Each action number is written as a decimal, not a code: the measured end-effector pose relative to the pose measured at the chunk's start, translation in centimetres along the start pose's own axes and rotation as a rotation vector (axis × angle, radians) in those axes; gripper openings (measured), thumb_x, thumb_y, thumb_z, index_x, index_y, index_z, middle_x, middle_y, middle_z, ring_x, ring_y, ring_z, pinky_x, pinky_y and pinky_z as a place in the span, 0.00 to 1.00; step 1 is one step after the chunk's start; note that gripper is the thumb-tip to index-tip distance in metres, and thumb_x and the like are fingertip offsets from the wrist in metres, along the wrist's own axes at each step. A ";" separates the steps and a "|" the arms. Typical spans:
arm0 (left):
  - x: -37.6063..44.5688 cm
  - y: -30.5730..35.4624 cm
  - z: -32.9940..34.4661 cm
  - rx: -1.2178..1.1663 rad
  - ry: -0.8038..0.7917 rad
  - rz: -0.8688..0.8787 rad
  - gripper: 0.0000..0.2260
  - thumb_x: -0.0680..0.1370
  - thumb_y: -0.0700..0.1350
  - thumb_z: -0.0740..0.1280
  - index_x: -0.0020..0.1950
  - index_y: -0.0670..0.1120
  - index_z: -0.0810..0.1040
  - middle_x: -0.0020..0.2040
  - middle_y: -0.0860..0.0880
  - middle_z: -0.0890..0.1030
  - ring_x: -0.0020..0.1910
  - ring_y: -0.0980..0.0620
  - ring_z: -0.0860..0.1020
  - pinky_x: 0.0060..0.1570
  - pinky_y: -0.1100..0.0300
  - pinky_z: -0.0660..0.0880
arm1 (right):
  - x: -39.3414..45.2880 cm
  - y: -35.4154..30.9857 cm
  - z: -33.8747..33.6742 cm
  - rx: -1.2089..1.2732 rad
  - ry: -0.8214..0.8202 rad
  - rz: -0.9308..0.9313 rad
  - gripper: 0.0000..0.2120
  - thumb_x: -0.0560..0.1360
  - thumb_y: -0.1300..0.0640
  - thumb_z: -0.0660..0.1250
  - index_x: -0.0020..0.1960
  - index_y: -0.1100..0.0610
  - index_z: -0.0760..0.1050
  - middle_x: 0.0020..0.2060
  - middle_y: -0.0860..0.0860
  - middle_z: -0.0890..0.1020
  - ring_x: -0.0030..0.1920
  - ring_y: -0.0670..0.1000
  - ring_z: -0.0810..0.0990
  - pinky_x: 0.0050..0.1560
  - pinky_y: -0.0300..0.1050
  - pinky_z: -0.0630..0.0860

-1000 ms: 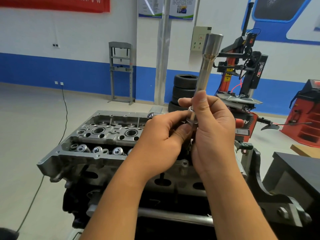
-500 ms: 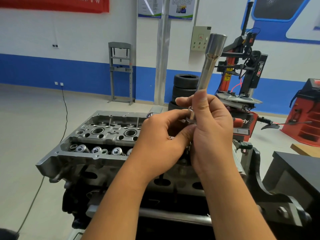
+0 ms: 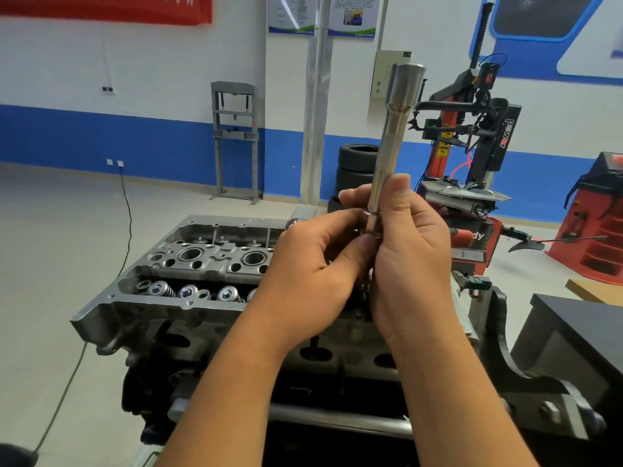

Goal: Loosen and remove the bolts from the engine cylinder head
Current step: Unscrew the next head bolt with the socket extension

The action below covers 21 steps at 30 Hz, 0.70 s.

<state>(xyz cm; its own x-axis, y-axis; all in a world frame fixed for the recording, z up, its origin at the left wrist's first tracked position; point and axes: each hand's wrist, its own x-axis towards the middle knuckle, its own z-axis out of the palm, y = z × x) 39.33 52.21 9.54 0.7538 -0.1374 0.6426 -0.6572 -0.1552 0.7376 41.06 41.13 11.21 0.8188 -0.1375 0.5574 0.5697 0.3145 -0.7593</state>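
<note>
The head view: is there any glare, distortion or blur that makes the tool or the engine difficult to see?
Head view: the long socket tool shows bright reflections along its polished shaft but stays sharp; wide-angle distortion bends the blue wall stripe near the left edge; lighting is even, with soft shadows; the cylinder head is in focus, partly hidden by the left hand and right hand.

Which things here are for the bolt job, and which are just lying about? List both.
For the job:
- long socket, gripped by the right hand
- left hand, pinching at its lower end
- cylinder head under the hands

Just lying about:
- tyre stack
- tyre changer
- grey press frame
- red machine
- black cable
</note>
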 end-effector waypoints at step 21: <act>0.1 0.0 0.3 0.072 0.081 -0.033 0.14 0.77 0.39 0.76 0.59 0.54 0.83 0.47 0.56 0.87 0.48 0.56 0.86 0.49 0.59 0.84 | 0.1 0.3 -0.1 0.023 -0.029 0.017 0.24 0.71 0.35 0.69 0.46 0.56 0.84 0.47 0.58 0.86 0.53 0.70 0.84 0.52 0.74 0.81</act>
<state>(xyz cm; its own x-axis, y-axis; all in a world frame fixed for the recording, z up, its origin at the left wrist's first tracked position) 39.41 51.91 9.59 0.7708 -0.0520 0.6350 -0.6282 -0.2283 0.7438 41.31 41.15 10.98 0.8256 -0.1045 0.5545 0.5538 0.3386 -0.7607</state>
